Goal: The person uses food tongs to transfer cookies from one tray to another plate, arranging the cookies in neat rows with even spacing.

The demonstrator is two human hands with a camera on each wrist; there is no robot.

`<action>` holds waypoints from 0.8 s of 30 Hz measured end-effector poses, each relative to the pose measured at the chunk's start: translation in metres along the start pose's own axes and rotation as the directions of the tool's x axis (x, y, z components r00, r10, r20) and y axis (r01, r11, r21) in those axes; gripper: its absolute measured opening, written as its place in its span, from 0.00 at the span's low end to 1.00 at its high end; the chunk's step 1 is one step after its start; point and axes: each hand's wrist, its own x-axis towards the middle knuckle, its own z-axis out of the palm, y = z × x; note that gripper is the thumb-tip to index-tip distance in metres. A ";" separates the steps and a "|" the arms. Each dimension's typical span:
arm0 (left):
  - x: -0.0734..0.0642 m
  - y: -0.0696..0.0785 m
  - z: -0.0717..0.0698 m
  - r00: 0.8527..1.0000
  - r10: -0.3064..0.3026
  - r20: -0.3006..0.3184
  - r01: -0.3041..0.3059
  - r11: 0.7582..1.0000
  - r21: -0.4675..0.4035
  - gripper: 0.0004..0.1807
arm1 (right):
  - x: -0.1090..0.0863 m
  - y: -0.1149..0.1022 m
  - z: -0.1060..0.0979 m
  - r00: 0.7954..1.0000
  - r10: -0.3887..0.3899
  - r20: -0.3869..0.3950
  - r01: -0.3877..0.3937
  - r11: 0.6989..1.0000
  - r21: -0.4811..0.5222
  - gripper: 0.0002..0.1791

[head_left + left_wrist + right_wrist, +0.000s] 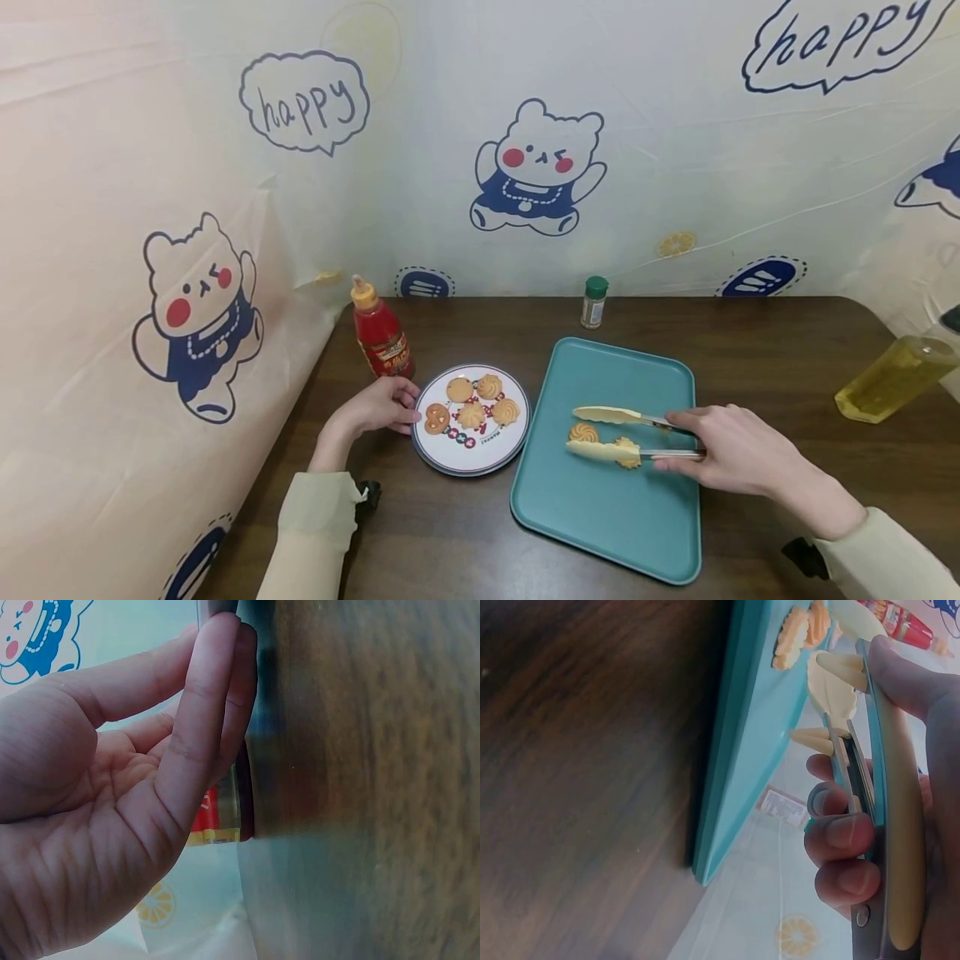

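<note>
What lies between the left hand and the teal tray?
The white plate, with five cookies on it; the head view shows this.

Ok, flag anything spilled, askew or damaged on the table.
Only the teal tray looks askew: its far edge slants against the back edge of the table. I see no spill or damage.

I count seven cookies [471, 415]: five on my plate [470, 461] and two on one tray [600, 508]. I see also one pair of tongs [600, 414], one red bottle [384, 337], one yellow bottle [896, 379] and one shaker [594, 302].
</note>
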 end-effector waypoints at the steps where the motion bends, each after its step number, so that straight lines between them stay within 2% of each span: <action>1: 0.000 0.000 0.000 1.000 0.004 0.000 -0.004 1.000 0.000 0.22 | 0.000 0.000 0.001 1.000 -0.004 -0.001 0.004 1.000 0.000 0.38; 24: 0.000 0.000 0.000 1.000 0.019 -0.004 -0.019 1.000 -0.002 0.21 | 0.000 0.001 0.004 1.000 -0.003 -0.001 0.003 1.000 -0.008 0.38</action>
